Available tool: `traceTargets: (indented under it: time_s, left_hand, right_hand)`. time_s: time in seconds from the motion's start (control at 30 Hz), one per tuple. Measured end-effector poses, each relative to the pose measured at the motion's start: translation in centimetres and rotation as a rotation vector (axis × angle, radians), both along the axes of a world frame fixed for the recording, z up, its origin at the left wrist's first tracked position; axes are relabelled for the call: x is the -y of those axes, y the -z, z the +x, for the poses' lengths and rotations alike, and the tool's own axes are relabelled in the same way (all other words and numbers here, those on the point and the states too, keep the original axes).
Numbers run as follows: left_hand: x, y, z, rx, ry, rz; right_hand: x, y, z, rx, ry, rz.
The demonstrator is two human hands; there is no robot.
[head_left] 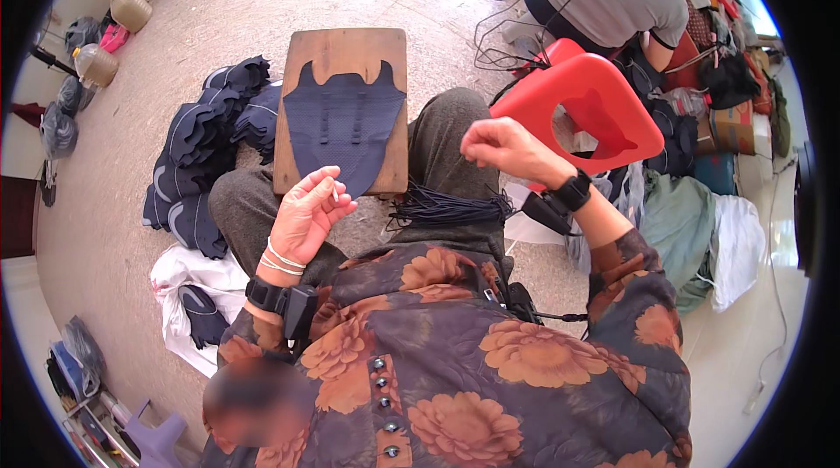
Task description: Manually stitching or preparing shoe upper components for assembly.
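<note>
Navy textured fabric piece point(346, 114), horned at its far end, lies just past your left hand point(308, 210), whose fingertips pinch a small white object point(335, 193). Your right hand point(510, 149) curls inward, contents unclear. Beneath the fabric sits a brown rectangular wooden board point(350, 46); farther right, a red plastic stool point(538, 101).

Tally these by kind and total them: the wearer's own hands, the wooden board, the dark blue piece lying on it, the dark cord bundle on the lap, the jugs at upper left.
Wearer's hands: 2
Wooden board: 1
Dark blue piece: 1
Dark cord bundle: 1
Jugs: 2
Total: 7
</note>
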State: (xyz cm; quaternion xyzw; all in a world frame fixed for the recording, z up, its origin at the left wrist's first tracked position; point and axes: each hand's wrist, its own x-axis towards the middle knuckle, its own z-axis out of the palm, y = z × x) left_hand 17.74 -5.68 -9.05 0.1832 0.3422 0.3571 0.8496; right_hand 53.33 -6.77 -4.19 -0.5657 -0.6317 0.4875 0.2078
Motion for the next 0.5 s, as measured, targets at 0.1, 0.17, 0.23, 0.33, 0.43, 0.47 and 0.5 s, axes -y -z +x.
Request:
traceTargets:
  time_s: [0.1, 0.17, 0.23, 0.33, 0.43, 0.47, 0.5]
  left_hand:
    - [0.4, 0.4, 1.0, 0.029, 0.085, -0.062]
    - [0.7, 0.9, 2.1, 0.044, 0.117, -0.092]
    - [1.0, 1.3, 3.0, 0.121, 0.173, -0.107]
    - [1.4, 2.8, 3.4, 0.145, 0.177, -0.136]
    - [1.6, 2.4, 4.1, 0.064, 0.152, -0.137]
    - [1.5, 2.7, 4.1, 0.061, 0.144, -0.118]
    - [1.5, 2.5, 4.2, 0.059, 0.134, -0.097]
  right_hand:
    - [2.6, -0.1, 0.6, 0.170, -0.175, 0.193]
    - [4.2, 0.8, 0.4, 0.204, -0.218, 0.193]
    - [5.7, 1.5, -0.2, 0.440, -0.354, 0.390]
    - [7.4, 2.0, -1.7, 0.644, -0.403, 0.476]
    - [7.8, 2.5, -2.0, 0.701, -0.427, 0.468]
    - [7.8, 2.6, -1.9, 0.704, -0.440, 0.448]
    - [8.0, 2.7, -1.8, 0.705, -0.444, 0.452]
